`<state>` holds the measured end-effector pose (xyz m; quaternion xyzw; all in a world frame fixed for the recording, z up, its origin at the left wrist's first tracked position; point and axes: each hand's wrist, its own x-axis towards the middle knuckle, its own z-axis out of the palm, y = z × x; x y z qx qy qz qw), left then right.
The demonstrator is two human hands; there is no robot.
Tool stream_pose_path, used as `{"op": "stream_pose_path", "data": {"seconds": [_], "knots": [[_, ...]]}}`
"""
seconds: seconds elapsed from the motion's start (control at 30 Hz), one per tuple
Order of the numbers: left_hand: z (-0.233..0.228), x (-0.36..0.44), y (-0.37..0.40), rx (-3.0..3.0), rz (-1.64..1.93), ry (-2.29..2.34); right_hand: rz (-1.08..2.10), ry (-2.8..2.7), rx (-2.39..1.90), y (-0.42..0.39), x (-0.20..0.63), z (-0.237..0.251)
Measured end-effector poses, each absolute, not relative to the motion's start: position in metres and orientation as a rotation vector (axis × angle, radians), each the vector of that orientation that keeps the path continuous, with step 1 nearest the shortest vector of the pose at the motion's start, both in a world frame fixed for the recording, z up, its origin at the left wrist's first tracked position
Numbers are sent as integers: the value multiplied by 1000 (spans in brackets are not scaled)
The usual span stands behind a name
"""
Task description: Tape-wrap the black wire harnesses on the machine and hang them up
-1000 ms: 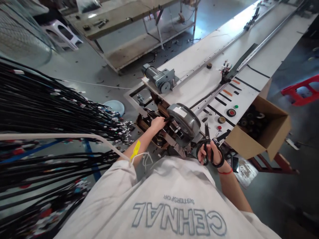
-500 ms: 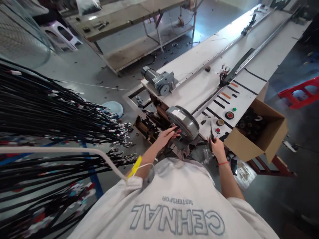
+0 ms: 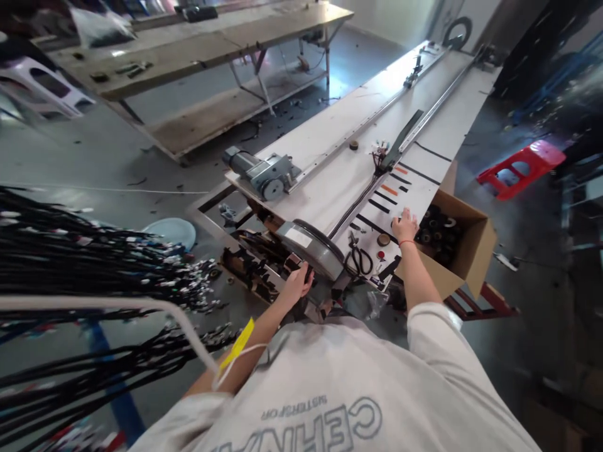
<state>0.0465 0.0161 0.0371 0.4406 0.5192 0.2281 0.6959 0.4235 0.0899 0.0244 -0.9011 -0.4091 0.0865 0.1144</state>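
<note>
My left hand (image 3: 296, 284) is curled closed beside the rim of a grey wheel-like drum (image 3: 306, 242). A dark edge shows at its fingertips, but I cannot make out what it is. Over on the white board (image 3: 325, 182), my right hand (image 3: 406, 227) has its fingers bent around a black tape roll (image 3: 394, 223), mostly hidden under them. Black-handled scissors (image 3: 358, 260) lie on the board by the drum. Between them and my right hand sit a brown tape roll (image 3: 384, 240) and a small red round piece (image 3: 380, 255).
A cardboard box (image 3: 475, 251) of dark rolls stands right of the board. Black and orange strips mark the board; a motor (image 3: 264, 172) sits at its left end. Bundled black cables (image 3: 94, 251) hang at left. A red stool (image 3: 522, 166) stands at right.
My right hand has let go of the scissors, now on the board, and reached forward to the black tape roll. My left hand's fingers have curled in beside the drum. The view has shifted right.
</note>
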Motion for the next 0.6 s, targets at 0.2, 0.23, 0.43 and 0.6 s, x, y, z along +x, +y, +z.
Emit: {"op": "stream_pose_path", "data": {"seconds": [0.2, 0.23, 0.43, 0.6], "knots": [[42, 36, -2, 1645, 665, 1544, 316, -1251, -2701, 98, 441, 7], [43, 32, -5, 1674, 642, 1536, 312, -1260, -2692, 96, 440, 5], [46, 12, -10, 1649, 453, 1632, 363, -1223, -2671, 92, 441, 4], [43, -11, -25, 1625, 410, 1733, 413, -1185, -2667, 94, 443, 10]]}}
